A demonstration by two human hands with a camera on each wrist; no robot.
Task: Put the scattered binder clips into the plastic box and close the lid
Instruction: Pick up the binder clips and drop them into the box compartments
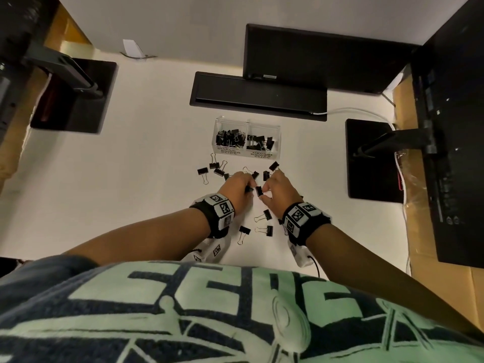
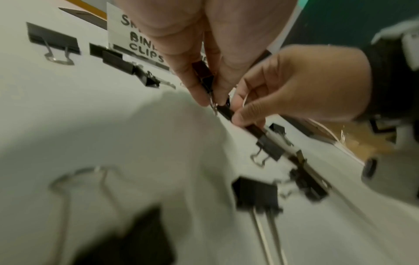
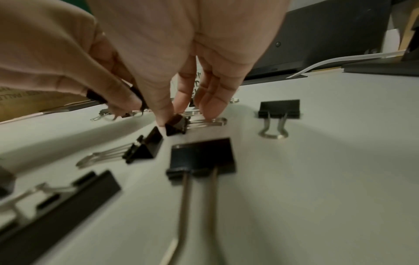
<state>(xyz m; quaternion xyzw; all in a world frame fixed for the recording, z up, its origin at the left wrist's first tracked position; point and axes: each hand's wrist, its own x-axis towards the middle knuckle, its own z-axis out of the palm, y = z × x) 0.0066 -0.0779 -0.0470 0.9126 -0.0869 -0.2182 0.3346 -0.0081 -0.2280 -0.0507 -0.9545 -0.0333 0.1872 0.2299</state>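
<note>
A clear two-compartment plastic box (image 1: 262, 153) holds black binder clips and stands on the white table (image 1: 131, 179); its "SMALL BINDER CLIPS" label (image 2: 145, 44) shows. I cannot make out its lid. Several clips lie scattered in front of it, such as one clip (image 1: 203, 171) at the left and another (image 1: 267, 214) nearer me. My left hand (image 1: 247, 186) pinches a small black clip (image 2: 202, 73). My right hand (image 1: 265, 191) pinches another small clip (image 3: 175, 123) against the table, right beside the left hand.
A long black bar (image 1: 258, 93) lies behind the box. Black monitor bases stand at the left (image 1: 76, 100) and right (image 1: 372, 163). A white cable (image 1: 361, 112) runs at the back right. A cardboard edge (image 1: 413, 179) borders the table's right side.
</note>
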